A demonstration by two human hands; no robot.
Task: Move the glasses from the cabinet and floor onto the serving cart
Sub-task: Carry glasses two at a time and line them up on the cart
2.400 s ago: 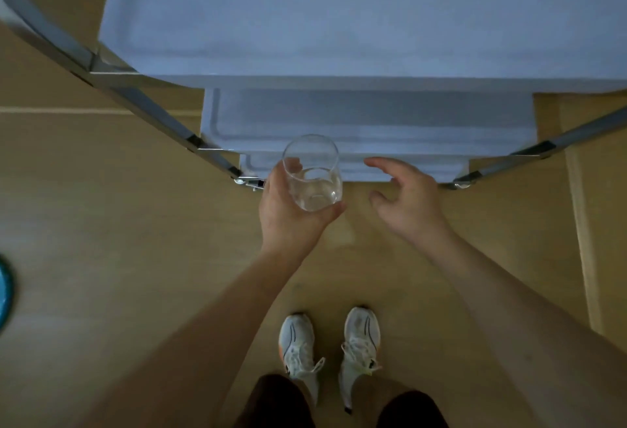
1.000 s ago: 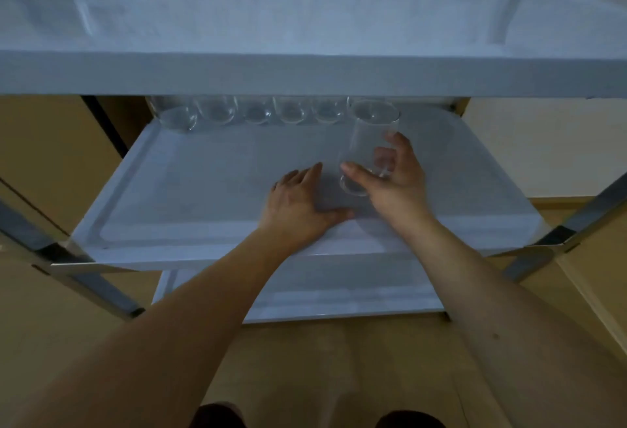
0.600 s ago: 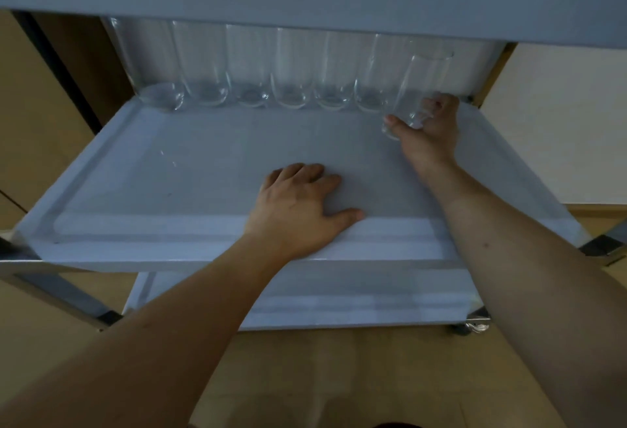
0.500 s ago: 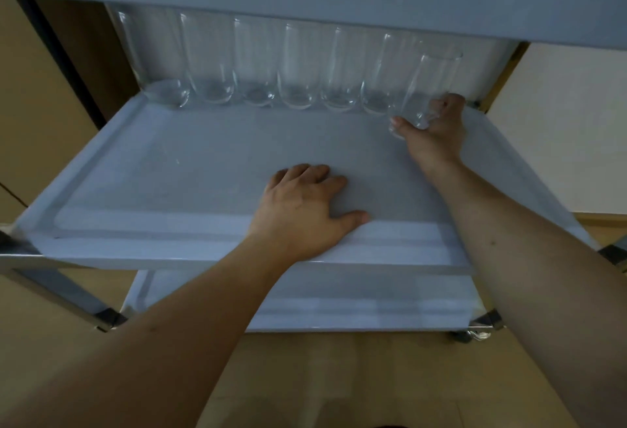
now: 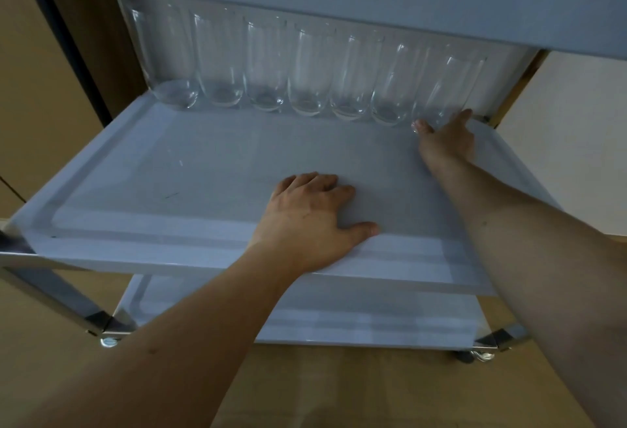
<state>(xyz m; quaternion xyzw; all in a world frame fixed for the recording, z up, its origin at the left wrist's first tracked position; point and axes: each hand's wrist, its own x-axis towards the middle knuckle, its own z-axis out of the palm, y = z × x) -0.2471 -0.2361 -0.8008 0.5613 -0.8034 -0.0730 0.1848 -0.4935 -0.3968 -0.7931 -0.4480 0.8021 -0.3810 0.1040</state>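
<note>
The seventh glass is stood upright at the right end of the back row on the serving cart's middle shelf, long axis vertical, mouth up, just beside six glasses already placed. It is grasped low by the right hand; release is judged imminent. The left hand is laid flat, fingers relaxed, on the shelf. Cabinet and floor stock cannot be seen.

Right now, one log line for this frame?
step: place glass | right hand: on glass, row end | left hand: flat on shelf
</note>
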